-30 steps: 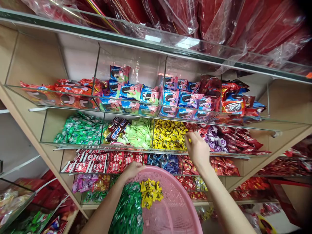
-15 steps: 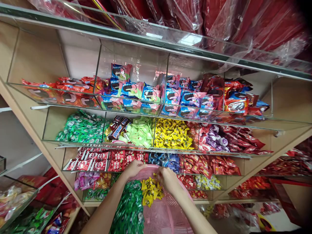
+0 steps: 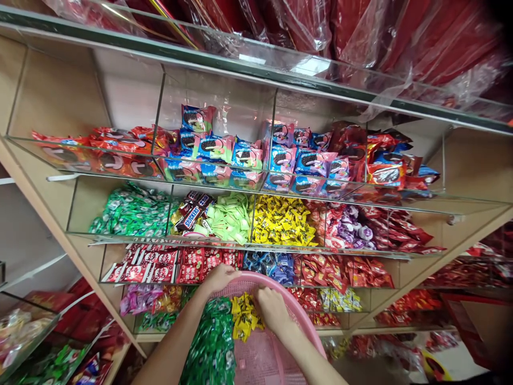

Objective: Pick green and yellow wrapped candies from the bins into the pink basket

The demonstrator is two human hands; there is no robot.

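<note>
A pink mesh basket (image 3: 310, 323) is in front of me, below the lower shelves. Green-wrapped candies (image 3: 212, 342) fill its left side in a heap, and a small pile of yellow-wrapped candies (image 3: 245, 316) lies at the middle. My left hand (image 3: 220, 279) is closed on the far rim of the basket. Inside the rim, my right hand (image 3: 272, 309) is curled just right of the yellow candies; its fingertips face away, so whatever it holds is hidden.
Glass-fronted shelves hold cookie packs (image 3: 216, 147), green candies (image 3: 134, 211), Snickers bars (image 3: 196, 211), yellow candies (image 3: 282, 222) and red packets (image 3: 324, 270). A glass ledge (image 3: 256, 67) crosses above. More candy bins (image 3: 60, 353) stand at the lower left.
My right hand has moved down and slightly left from the far rim into the basket, toward the yellow candies. My left hand stays at the rim.
</note>
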